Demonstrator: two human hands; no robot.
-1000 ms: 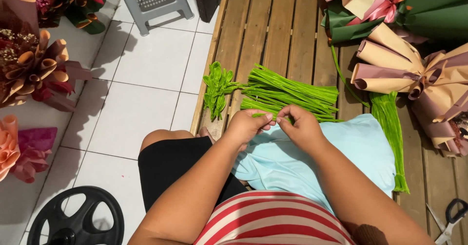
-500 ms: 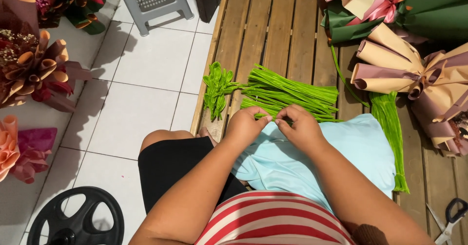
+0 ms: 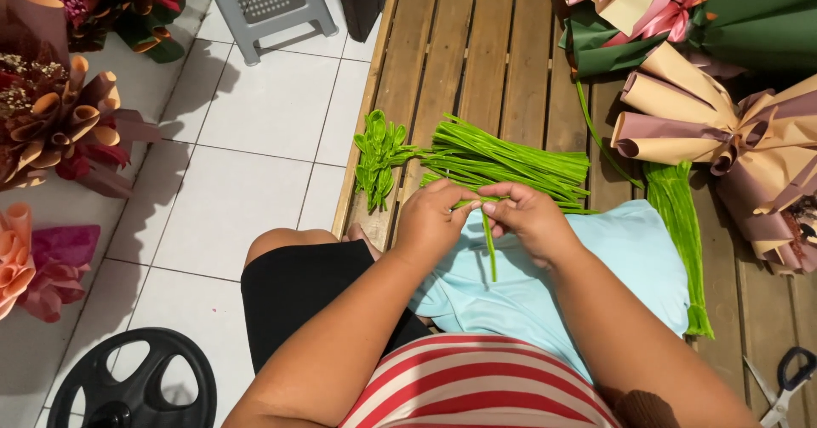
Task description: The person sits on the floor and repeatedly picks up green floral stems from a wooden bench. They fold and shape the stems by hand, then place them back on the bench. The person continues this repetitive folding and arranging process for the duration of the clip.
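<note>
Over your lap, a single green stem (image 3: 490,245) hangs down between your two hands, pinched at its top where your fingertips meet, its lower end dangling over the light blue cloth (image 3: 630,266) spread across your knees. Your left hand (image 3: 432,222) is closed around the stem from the left, thumb and forefinger pressed together; your right hand (image 3: 534,219) is closed on the same spot from the right, knuckles up. Just beyond your hands lies a pile of green stems (image 3: 502,162) on the wooden slat floor (image 3: 485,45), and to its left a small cluster of green leaves (image 3: 379,157) sits near the edge of the boards. A second bundle of green strands (image 3: 677,241) runs along the right side of the cloth. The stem is thin and held only at one end, so it could likely slip from your fingers, or bend if the pinch tightens; it might also snag the loose stems close behind your hands and drag them out of order. No boxes or bins show here. Paper-wrapped bouquets (image 3: 723,130) in tan, pink and green rest at upper right, more bouquets (image 3: 51,122) stand on the white tiles at left, a grey plastic stool (image 3: 268,2) stands ahead, and scissors (image 3: 787,385) lie at lower right.
</note>
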